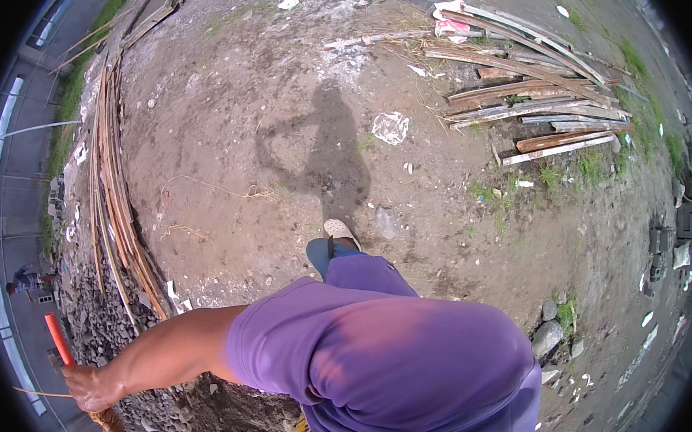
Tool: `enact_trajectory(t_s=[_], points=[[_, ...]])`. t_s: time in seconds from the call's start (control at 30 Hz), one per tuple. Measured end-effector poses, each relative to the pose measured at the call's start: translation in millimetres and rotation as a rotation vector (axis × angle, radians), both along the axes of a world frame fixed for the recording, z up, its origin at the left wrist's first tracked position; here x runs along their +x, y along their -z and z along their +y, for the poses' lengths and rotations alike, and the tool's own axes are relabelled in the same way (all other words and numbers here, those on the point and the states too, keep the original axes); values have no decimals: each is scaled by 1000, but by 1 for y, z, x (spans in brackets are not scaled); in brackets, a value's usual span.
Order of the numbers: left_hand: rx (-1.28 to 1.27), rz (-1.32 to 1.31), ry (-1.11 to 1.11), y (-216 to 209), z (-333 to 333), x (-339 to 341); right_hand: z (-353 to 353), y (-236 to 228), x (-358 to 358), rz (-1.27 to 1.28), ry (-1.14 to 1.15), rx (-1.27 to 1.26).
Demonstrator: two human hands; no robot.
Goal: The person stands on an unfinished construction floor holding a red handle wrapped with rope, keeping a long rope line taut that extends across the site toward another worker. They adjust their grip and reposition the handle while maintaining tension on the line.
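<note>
My left hand (88, 388) is at the lower left, at the end of my outstretched bare arm. Its fingers are wrapped round an orange-red rod-like handle (59, 339), which sticks up past the thumb side. What lies at the handle's lower end is hidden. A thin pale stick (43, 393) pokes out to the left beside the fist. Just under the hand is a brownish shape (109, 422) that I cannot make out. My right hand is out of sight, with my purple shirt filling the lower middle.
Long rusty bars (111, 170) lie along the left, next to dark gravel (105, 336). A pile of weathered beams and metal lengths (536, 93) spreads at the upper right. Stones (547, 337) sit right of my shoulder. Crumpled clear plastic (390, 128) lies on the dirt ahead.
</note>
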State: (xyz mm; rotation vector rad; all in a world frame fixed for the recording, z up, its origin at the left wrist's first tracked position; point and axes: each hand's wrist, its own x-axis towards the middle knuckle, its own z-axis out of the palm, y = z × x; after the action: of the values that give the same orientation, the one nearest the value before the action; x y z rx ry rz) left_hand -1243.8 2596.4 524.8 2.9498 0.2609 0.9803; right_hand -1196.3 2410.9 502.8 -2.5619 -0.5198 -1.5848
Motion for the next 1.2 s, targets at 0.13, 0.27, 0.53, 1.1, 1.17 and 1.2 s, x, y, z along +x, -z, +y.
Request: enact_trajectory(t_s=[0.13,0.27,0.53,1.1,1.17,1.2], points=[[-79,60,69,4,-4,-108,5,-5,-84,81,14,-53],[-47,-85,77,7,-20,-181,-20,-17,-140,12,-246,61],[-182,-51,83,-12,-107,-322,-109,-48,-288,91,-353,-26],[-217,-47,116,1,-94,-650,-90,-31,-603,231,-340,-65],[-193,5,120,1,-96,-692,-92,-27,-649,240,-363,-50],[-215,32,113,2,-96,-716,-93,-25,-672,205,-373,-55]])
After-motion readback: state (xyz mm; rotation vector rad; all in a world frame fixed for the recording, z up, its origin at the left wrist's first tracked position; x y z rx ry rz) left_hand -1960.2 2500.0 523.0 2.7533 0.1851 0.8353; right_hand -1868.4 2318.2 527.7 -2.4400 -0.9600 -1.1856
